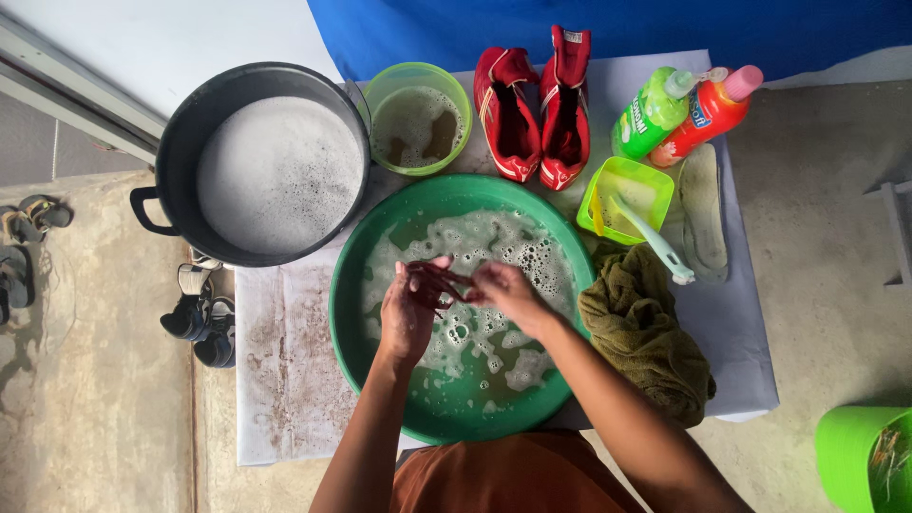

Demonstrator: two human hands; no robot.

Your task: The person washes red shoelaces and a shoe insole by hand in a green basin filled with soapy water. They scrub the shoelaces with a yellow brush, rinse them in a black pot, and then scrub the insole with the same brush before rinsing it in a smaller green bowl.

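Hands: left hand and right hand meet over the green basin, fingers pinched shut on dark red shoelaces stretched between them.
Laces: held just above the sudsy water, centre of the scene.
Nearby: red shoes far behind the basin; black tub of foam far left; olive towel right.
Risk: wet, soapy laces may slip from the pinch and sink under the foam — hard to find.
Risk: vigorous rubbing could splash murky water over the white sheet.
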